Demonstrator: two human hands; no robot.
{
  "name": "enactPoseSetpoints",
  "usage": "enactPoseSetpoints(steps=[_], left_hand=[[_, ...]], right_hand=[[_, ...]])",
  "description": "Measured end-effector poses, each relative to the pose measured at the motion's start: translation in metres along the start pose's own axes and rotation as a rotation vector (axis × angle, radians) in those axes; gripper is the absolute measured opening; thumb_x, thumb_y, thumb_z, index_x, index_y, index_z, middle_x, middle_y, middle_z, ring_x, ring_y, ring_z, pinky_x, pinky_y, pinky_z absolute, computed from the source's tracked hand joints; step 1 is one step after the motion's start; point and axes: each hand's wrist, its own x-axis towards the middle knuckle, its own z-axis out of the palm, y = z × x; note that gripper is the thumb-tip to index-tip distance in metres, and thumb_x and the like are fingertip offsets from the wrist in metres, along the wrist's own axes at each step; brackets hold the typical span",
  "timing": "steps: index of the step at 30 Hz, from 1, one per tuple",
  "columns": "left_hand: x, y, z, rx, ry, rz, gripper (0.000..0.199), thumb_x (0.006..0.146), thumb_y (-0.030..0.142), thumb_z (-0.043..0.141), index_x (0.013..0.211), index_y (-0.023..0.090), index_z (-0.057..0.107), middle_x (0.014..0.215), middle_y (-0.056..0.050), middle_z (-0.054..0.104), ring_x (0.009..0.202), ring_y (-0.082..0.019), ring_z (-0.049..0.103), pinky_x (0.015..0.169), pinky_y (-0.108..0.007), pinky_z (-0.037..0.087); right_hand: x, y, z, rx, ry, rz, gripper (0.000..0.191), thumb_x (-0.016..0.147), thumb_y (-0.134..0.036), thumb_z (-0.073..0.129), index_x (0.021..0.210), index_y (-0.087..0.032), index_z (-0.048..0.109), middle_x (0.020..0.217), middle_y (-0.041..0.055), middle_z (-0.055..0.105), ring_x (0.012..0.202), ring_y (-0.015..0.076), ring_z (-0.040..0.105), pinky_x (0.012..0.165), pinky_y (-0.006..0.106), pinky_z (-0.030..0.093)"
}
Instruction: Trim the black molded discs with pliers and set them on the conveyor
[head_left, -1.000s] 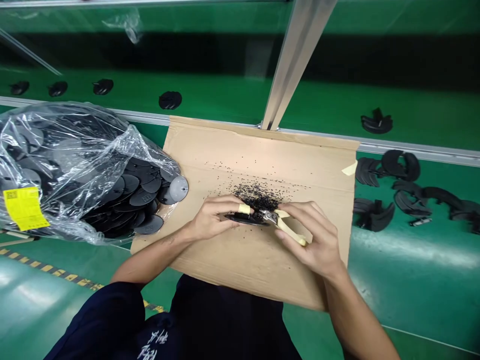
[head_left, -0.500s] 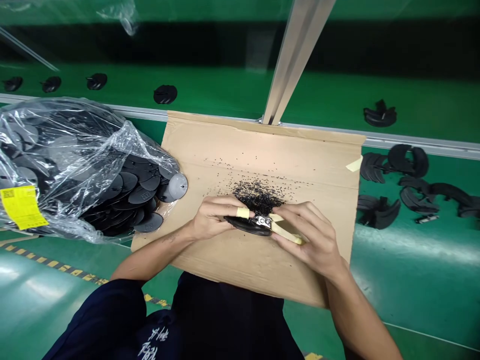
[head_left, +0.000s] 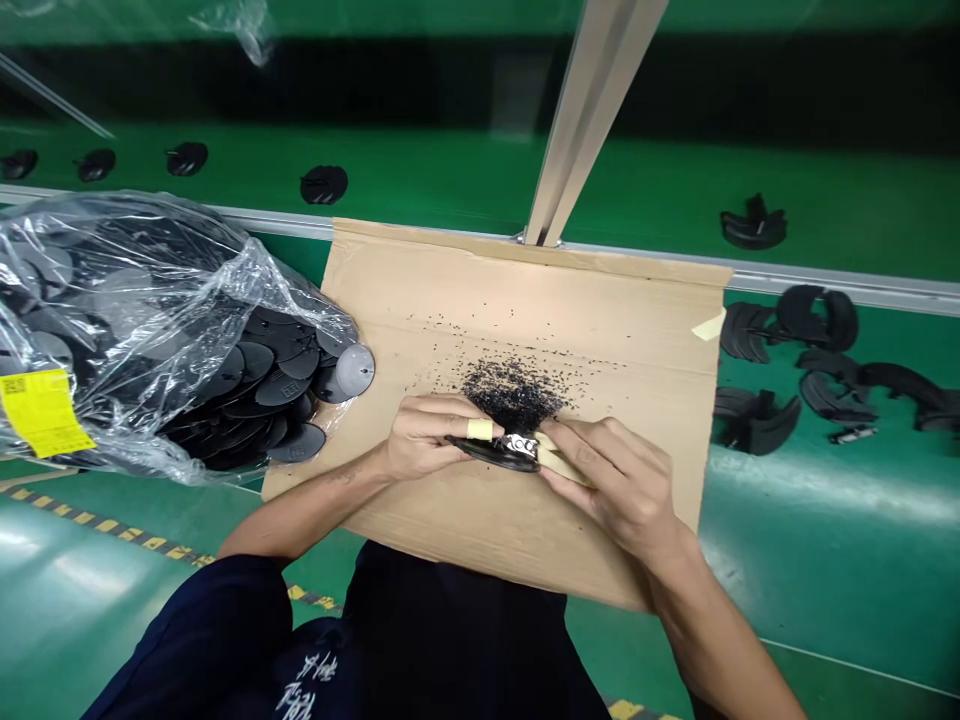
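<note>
My left hand point(head_left: 431, 436) is closed on a black round plastic part point(head_left: 495, 457), held low over the cardboard sheet point(head_left: 480, 520). Yellow tape wraps one of its fingers. My right hand point(head_left: 619, 470) grips the pale yellow handles of small metal pliers point(head_left: 520, 445), whose jaws are against the part; the exact contact is hidden. Just beyond both hands lies a heap of tiny black scraps point(head_left: 517, 395), scattered thinly farther out on the cardboard.
A clear plastic bag point(head_left: 142, 290) of black discs point(head_left: 285, 385) lies at the left. Curved black parts point(head_left: 817, 315) rest on the green surface at the right. A metal post point(head_left: 592, 120) stands behind the cardboard.
The fingers of my right hand have closed in, and the plier handles are nearer together. My left hand and the black part have shifted very slightly left.
</note>
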Motion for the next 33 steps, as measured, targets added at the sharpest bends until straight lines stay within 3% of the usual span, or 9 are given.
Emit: enactPoseSetpoints(steps=[7,10,16,20,25,27,30,33], left_hand=[[0.005,0.009,0.002,0.0,0.001,0.07,0.026,0.092,0.023,0.071,0.118,0.022,0.076,0.089,-0.009,0.078,0.077,-0.016,0.073,0.068,-0.028,0.059],[0.005,0.008,0.001,0.061,-0.013,0.084,0.026,0.091,0.022,0.072,0.117,0.022,0.076,0.089,-0.009,0.077,0.076,-0.015,0.071,0.066,-0.027,0.057],[0.005,0.003,0.001,0.159,-0.11,0.067,0.03,0.092,0.025,0.07,0.122,0.021,0.071,0.092,-0.007,0.072,0.081,-0.015,0.067,0.07,-0.028,0.055],[0.004,0.008,0.001,0.147,-0.115,-0.087,0.024,0.094,0.032,0.068,0.111,0.016,0.073,0.091,-0.008,0.071,0.082,-0.016,0.066,0.072,-0.028,0.054],[0.004,0.009,-0.001,-0.176,0.086,-0.601,0.052,0.093,0.061,0.059,0.099,0.012,0.073,0.087,-0.009,0.073,0.075,-0.019,0.068,0.065,-0.029,0.055],[0.015,0.002,-0.006,-0.319,0.193,-0.701,0.067,0.094,0.072,0.045,0.099,0.012,0.072,0.081,-0.008,0.072,0.065,-0.017,0.064,0.055,-0.028,0.051],[0.051,-0.013,-0.021,-0.36,0.311,-0.667,0.069,0.094,0.075,0.041,0.091,0.013,0.07,0.074,-0.005,0.067,0.056,-0.012,0.056,0.049,-0.025,0.045],[0.089,-0.025,-0.036,-0.155,0.364,-0.502,0.059,0.091,0.07,0.053,0.083,0.014,0.067,0.073,-0.004,0.064,0.058,-0.01,0.054,0.056,-0.024,0.047]], right_hand=[[0.005,0.002,-0.003,0.374,0.024,0.164,0.026,0.095,-0.028,0.067,0.12,-0.021,0.067,0.099,0.0076,0.073,0.085,0.0193,0.071,0.069,0.033,0.058],[0.007,0.006,-0.009,0.236,0.053,0.194,0.029,0.093,-0.029,0.069,0.121,-0.021,0.067,0.101,0.0083,0.073,0.087,0.0212,0.069,0.07,0.036,0.057],[0.011,0.0,-0.018,-0.257,-0.051,-0.004,0.032,0.094,-0.031,0.067,0.122,-0.016,0.065,0.1,0.0103,0.073,0.085,0.0231,0.064,0.07,0.036,0.049],[0.006,-0.004,-0.028,-0.298,-0.07,0.031,0.033,0.096,-0.034,0.065,0.124,-0.019,0.065,0.102,0.0089,0.072,0.087,0.023,0.062,0.073,0.035,0.047],[-0.025,0.004,-0.036,-0.354,-0.109,0.183,0.038,0.1,-0.042,0.054,0.129,-0.02,0.063,0.106,0.0109,0.071,0.09,0.0263,0.061,0.073,0.038,0.045],[-0.041,0.008,-0.035,-0.419,-0.111,0.223,0.041,0.102,-0.045,0.048,0.13,-0.019,0.062,0.106,0.0123,0.071,0.09,0.0277,0.061,0.073,0.039,0.045],[-0.06,0.012,-0.027,-0.498,-0.074,0.263,0.04,0.103,-0.045,0.044,0.129,-0.021,0.061,0.103,0.012,0.071,0.089,0.0284,0.06,0.073,0.04,0.045],[-0.069,0.011,-0.018,-0.52,-0.027,0.302,0.037,0.102,-0.042,0.046,0.128,-0.02,0.061,0.103,0.0122,0.07,0.091,0.0287,0.06,0.074,0.04,0.045]])
